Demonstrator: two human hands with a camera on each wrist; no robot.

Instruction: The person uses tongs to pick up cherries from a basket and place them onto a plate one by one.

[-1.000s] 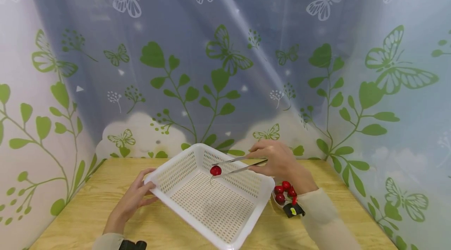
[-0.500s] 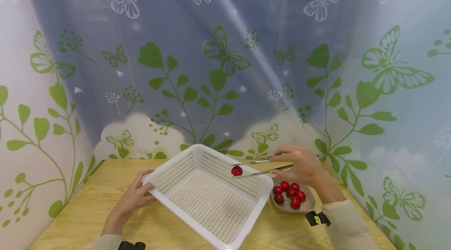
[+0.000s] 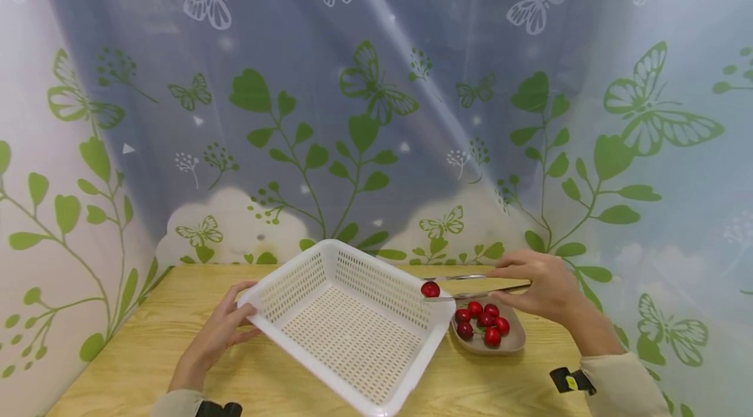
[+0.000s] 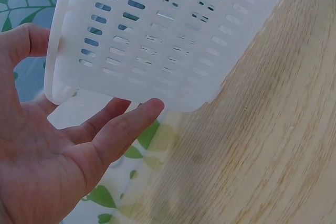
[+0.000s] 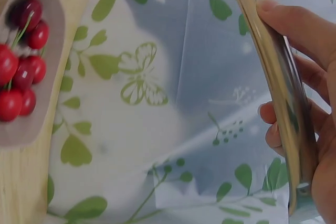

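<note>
My left hand [image 3: 220, 325] grips the left corner of a white slotted plastic basket [image 3: 353, 332], tilted above the table; in the left wrist view, thumb at the rim and fingertips against the underside of the basket [image 4: 131, 61]. Metal tongs [image 3: 470, 295] are held in my right hand [image 3: 544, 283], with one cherry [image 3: 430, 289] between their tips, over the basket's right rim. In the right wrist view my fingers wrap the tongs [image 5: 283, 98]. Several red cherries [image 3: 485, 319] lie in a pinkish bowl [image 3: 513, 343], just right of the basket and below the tongs.
A light wood-grain table [image 3: 141, 345] lies beneath everything. A curtain [image 3: 376, 162] printed with leaves and butterflies closes in the back and both sides. A black strap [image 3: 573, 380] sits on my right wrist, another [image 3: 217, 409] on my left.
My right hand has moved right with the tongs and cherry, from above the basket's inside to its right rim. The bowl has come into full view. My left hand and the basket stay put.
</note>
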